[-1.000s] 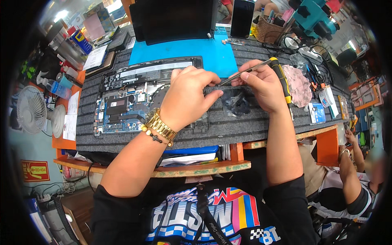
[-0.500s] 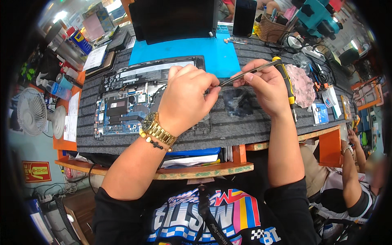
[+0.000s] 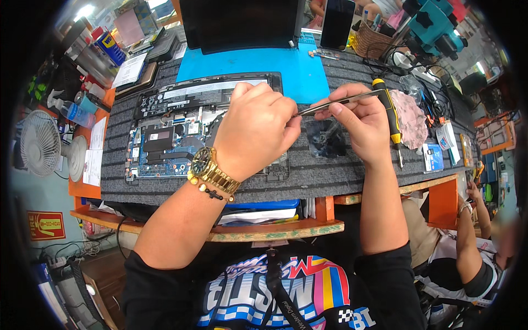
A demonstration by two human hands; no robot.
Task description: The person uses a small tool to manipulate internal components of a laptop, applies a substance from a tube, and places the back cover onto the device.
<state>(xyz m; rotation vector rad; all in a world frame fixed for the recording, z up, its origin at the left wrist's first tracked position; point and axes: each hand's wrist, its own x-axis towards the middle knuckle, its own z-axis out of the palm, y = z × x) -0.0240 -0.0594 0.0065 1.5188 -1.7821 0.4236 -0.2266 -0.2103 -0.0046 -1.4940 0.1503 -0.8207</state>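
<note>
Held in my right hand (image 3: 357,118) is a pair of metal tweezers (image 3: 344,101), its points reaching left to my left fingertips. My left hand (image 3: 257,121), with a gold watch (image 3: 212,168) at the wrist, pinches something small at those points; I cannot make out what. Both hands are raised over an opened laptop base (image 3: 165,144), whose blue circuit board and black battery (image 3: 181,98) are exposed. My left hand and forearm hide its right part. A small dark clear plastic piece (image 3: 326,138) lies on the mat between my hands.
A yellow-black screwdriver (image 3: 391,110) lies right of my right hand beside a crumpled pink cloth (image 3: 410,118). Behind the laptop are a blue mat (image 3: 247,63) and a dark screen (image 3: 242,25). A fan (image 3: 41,140) stands left. Another person (image 3: 467,242) sits at the right.
The view has shifted slightly, so the bench sits a little further right. My hands keep nearly the same pose, and the tweezers have tilted closer to level.
</note>
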